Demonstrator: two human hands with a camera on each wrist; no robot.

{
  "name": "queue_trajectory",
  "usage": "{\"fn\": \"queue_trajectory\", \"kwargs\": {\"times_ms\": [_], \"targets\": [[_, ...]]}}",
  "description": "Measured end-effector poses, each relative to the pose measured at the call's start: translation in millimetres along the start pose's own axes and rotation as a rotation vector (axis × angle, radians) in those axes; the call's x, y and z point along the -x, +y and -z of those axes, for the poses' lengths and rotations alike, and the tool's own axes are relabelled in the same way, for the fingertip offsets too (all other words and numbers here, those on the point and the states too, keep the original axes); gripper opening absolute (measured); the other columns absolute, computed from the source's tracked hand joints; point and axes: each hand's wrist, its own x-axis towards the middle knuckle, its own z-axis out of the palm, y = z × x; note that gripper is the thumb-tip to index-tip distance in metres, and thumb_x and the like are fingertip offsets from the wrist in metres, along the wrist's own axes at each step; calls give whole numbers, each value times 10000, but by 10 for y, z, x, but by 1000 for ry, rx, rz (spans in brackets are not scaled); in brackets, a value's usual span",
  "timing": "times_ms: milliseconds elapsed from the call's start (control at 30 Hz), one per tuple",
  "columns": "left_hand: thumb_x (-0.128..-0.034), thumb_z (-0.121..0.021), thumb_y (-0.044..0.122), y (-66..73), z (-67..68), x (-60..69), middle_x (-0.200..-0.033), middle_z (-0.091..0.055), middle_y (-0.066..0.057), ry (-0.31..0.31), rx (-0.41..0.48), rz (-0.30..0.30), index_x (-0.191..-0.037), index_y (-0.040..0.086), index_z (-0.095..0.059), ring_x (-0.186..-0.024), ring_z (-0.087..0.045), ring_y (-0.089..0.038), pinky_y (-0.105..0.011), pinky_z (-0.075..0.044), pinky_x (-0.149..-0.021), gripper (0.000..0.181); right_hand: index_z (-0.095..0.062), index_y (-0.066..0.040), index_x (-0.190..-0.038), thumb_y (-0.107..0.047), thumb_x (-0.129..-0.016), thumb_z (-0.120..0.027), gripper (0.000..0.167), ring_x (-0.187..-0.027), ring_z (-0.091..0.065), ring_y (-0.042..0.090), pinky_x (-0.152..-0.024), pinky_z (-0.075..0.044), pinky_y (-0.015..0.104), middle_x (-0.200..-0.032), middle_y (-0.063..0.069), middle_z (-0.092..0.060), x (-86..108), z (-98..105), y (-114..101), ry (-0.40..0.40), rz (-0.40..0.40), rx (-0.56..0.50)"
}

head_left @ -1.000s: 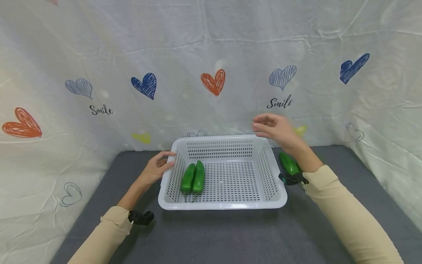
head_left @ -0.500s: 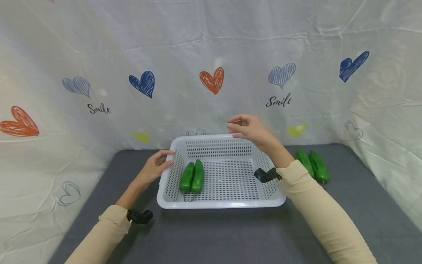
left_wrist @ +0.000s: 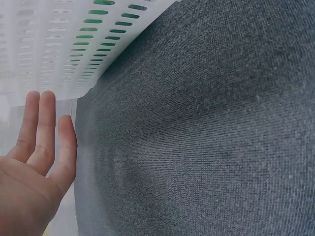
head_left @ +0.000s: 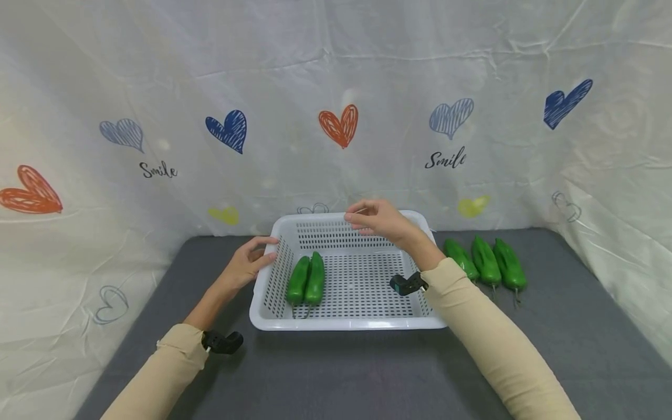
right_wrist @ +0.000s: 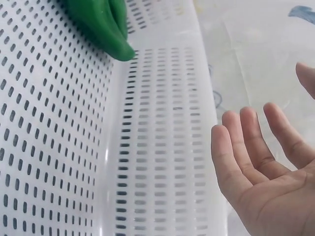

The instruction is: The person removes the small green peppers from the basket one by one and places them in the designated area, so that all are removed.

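Note:
A white perforated plastic basket (head_left: 346,325) sits on the table, with two long green peppers (head_left: 315,279) lying side by side at its left end. My left hand (head_left: 247,262) rests its fingertips at the basket's left rim; the left wrist view shows three nearly straight fingers (left_wrist: 47,123) beside the outer wall. Over the far side of the basket hovers my right hand (head_left: 379,220), holding nothing. Its fingers (right_wrist: 253,142) are loosely bent and spread in the right wrist view, where one pepper (right_wrist: 101,24) shows at the top.
Three more green peppers (head_left: 485,262) lie in a row on the dark grey tabletop (head_left: 336,373), right of the basket. Behind the table hangs a pale sheet (head_left: 283,70) printed with hearts. A black wrist device (head_left: 406,284) hangs above the basket's right part.
My right hand has moved left and slightly down over the basket's far rim, uncovering the three peppers on the right. The left hand stays at the left rim.

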Motion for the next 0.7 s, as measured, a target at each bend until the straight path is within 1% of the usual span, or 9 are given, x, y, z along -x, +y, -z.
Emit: {"fn": "queue_trajectory", "kwargs": {"times_ms": [133, 300, 467, 700], "targets": [[-1047, -617, 164, 0, 5, -8, -1294, -566, -321, -1, -9, -3, -1442, 36, -481, -970, -686, -326, -411, -589, -707, 437, -606, 15, -1278, -196, -1001, -693, 359, -1234, -552, 442, -984, -489, 460, -1285, 190, -591, -5, -23, 21, 7, -9, -4], [-1048, -615, 168, -20, 2, -1, -1302, -564, -319, -3, -12, 3, -1449, 38, -475, -986, -680, -336, -412, -587, -712, 445, -607, 9, -1284, -214, -998, -699, 375, -1222, -562, 434, -994, -475, 493, -1279, 185, -598, -22, -31, 86, 7, -23, 17], [-1047, -619, 172, -23, -7, -5, -1299, -565, -323, -5, -1, -5, -1447, 43, -479, -986, -682, -345, -417, -588, -711, 443, -596, 24, -1314, -218, -1000, -696, 409, -1234, -550, 422, -1007, -456, 526, -1299, 180, -603, -39, -30, 160, -32, -6, 50], [-1047, -617, 169, -38, -3, -20, -1269, -577, -319, -2, 0, -16, -1439, 42, -486, -957, -690, -328, -411, -590, -704, 433, -577, 12, -1384, -291, -976, -727, 530, -1201, -586, 301, -962, -500, 488, -1310, 125, -620, -65, -59, 215, -90, 35, 195]]}}
